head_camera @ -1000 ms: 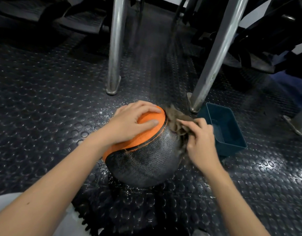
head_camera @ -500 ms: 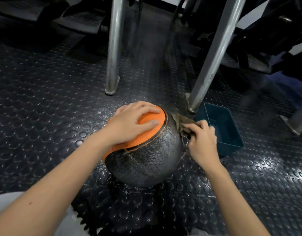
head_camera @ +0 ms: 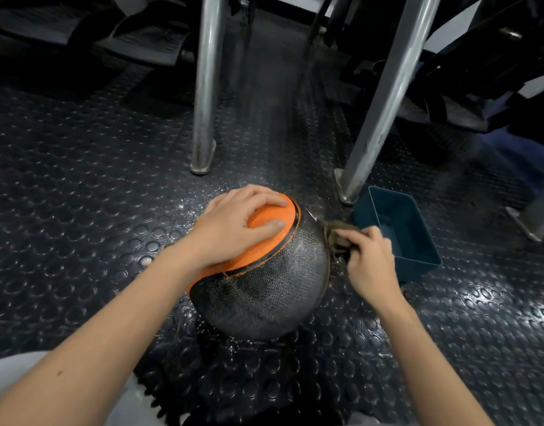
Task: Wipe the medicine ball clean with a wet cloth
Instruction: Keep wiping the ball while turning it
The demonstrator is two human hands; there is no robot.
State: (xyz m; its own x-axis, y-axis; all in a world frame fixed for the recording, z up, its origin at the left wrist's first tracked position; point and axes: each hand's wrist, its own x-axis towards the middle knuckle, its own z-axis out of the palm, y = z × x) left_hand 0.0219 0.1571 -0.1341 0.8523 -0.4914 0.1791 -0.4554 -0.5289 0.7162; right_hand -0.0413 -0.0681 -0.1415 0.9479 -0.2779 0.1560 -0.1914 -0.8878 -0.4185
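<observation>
Left hand point(head_camera: 234, 224) rests flat, fingers spread, on the medicine ball point(head_camera: 264, 290); right hand point(head_camera: 369, 259) grips the cloth point(head_camera: 333, 233) against its side.

I find nothing to read here: no text, label, brand or number on the ball point(head_camera: 258, 296), on the cloth point(head_camera: 336, 230) in my right hand point(head_camera: 370, 262), or on the tub point(head_camera: 418, 267). The ball's dark skin carries only a fine woven pattern.
</observation>
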